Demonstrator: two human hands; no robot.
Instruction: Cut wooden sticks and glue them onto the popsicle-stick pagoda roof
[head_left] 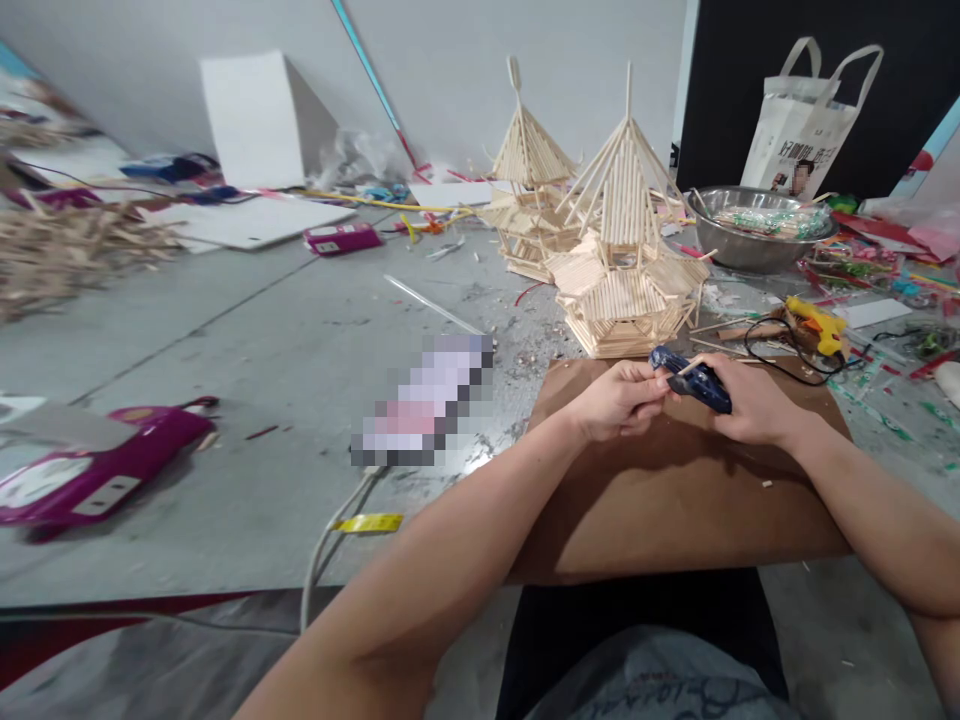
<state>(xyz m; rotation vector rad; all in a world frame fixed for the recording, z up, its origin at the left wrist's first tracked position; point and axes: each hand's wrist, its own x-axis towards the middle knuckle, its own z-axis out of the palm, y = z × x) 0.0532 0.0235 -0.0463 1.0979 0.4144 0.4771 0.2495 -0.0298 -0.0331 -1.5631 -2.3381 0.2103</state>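
In my right hand (746,400) are dark-blue-handled pliers (703,385), with the fingers wrapped round them. My left hand (619,400) is closed, thumb and fingers pinching a thin wooden stick (688,368) that meets the tool; its held end is hidden by the fingers. Both hands are over a brown board (637,510) at the table's front edge. Just beyond them stands a pagoda-like model (630,290) built from pale sticks, its pointed roof partly open. Behind it to the left is a second stick pagoda (525,200).
A yellow glue gun (817,325) with a black cord lies right of the board, near a metal bowl (750,255) of packaged items. A blurred-out phone (424,400) with a cable and a purple power strip (127,465) lie left. Loose sticks (67,240) are heaped far left.
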